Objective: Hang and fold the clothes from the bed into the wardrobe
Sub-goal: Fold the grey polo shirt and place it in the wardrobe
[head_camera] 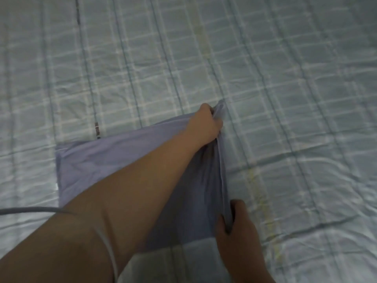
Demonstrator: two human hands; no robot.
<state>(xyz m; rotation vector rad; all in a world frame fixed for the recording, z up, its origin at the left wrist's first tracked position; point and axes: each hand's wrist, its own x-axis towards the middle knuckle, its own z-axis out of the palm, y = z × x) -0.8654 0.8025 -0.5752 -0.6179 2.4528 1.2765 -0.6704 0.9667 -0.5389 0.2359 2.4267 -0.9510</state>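
Observation:
A lavender-blue garment (114, 160) lies flat on the bed, folded into a rough rectangle. My left hand (206, 124) reaches across it and grips its far right corner, fingers curled round the cloth. My right hand (236, 227) pinches the near end of the same right edge between thumb and fingers. The right edge is bunched into a raised ridge between the two hands. My left forearm covers much of the garment's middle.
The bed (285, 99) is covered by a pale blue-green checked quilt that fills the view. A thin grey cable (30, 210) runs from the left edge over my left arm. A small dark label (97, 129) sits on the quilt just beyond the garment.

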